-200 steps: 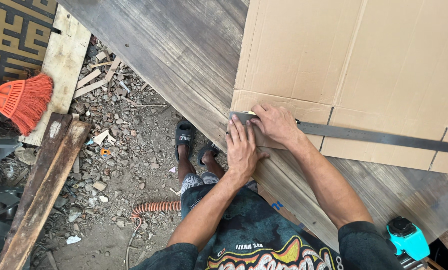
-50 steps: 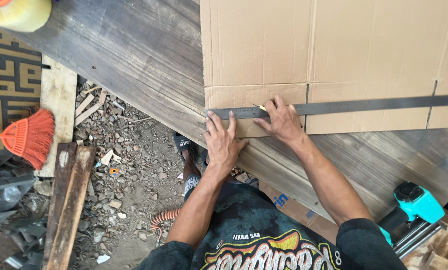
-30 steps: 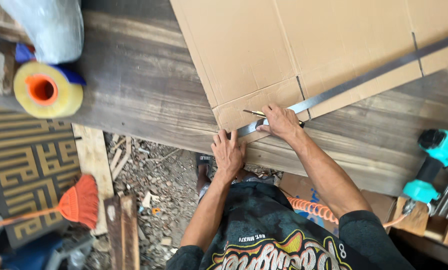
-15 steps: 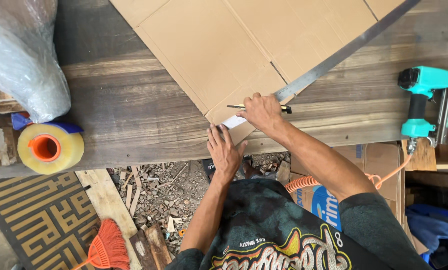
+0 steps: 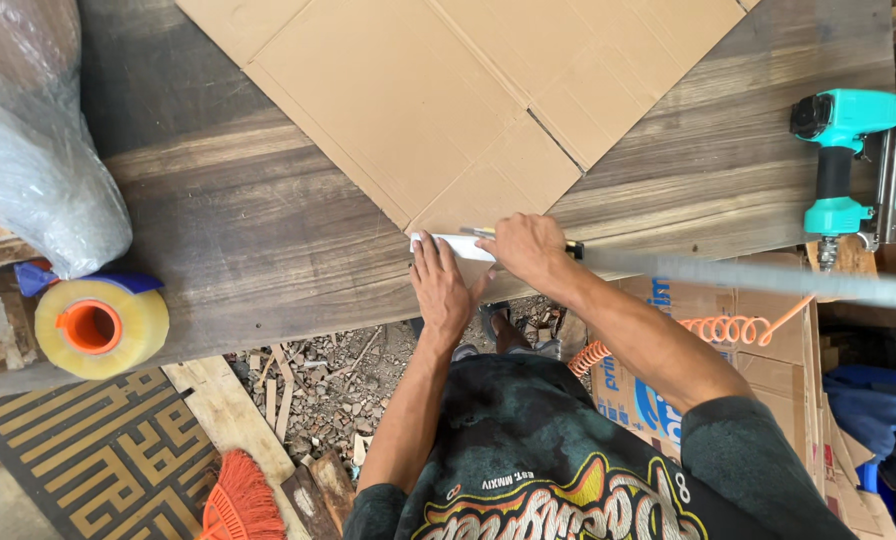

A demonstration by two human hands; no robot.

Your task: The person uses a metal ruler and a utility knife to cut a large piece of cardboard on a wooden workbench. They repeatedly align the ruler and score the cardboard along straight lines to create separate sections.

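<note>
Fingers (image 5: 430, 262) of the left hand (image 5: 442, 291) lie flat and slightly spread, their tips pressing down on the near end of a long metal ruler (image 5: 668, 268) at the corner of a cardboard sheet (image 5: 448, 90). Just to the right of it, the right hand (image 5: 530, 247) is curled over the same ruler, its fingers closed around a slim pencil (image 5: 574, 247) whose dark end shows past the knuckles; the tip is hidden under the hand. The ruler's long axis runs nearly level across the view, from the cardboard corner out to the right edge of the picture, tilting slightly downward as it goes; its far stretch is blurred and passes beyond the tabletop (image 5: 248, 230) edge, over a printed cardboard box (image 5: 708, 330) below. Whether that far stretch rests on anything cannot be told. The cardboard sheet lies flat on the dark wooden tabletop, turned so that one corner points toward the person, with fold creases and a cut slit showing. At the right end of the tabletop lies a teal nail gun (image 5: 836, 160), with an orange coiled hose (image 5: 708, 328) hanging beneath. On the left stand a roll of clear packing tape (image 5: 93, 328) with an orange core and a clear plastic bag (image 5: 38, 150). Below the tabletop edge are rubble, wood scraps and an orange broom (image 5: 236, 505).
</note>
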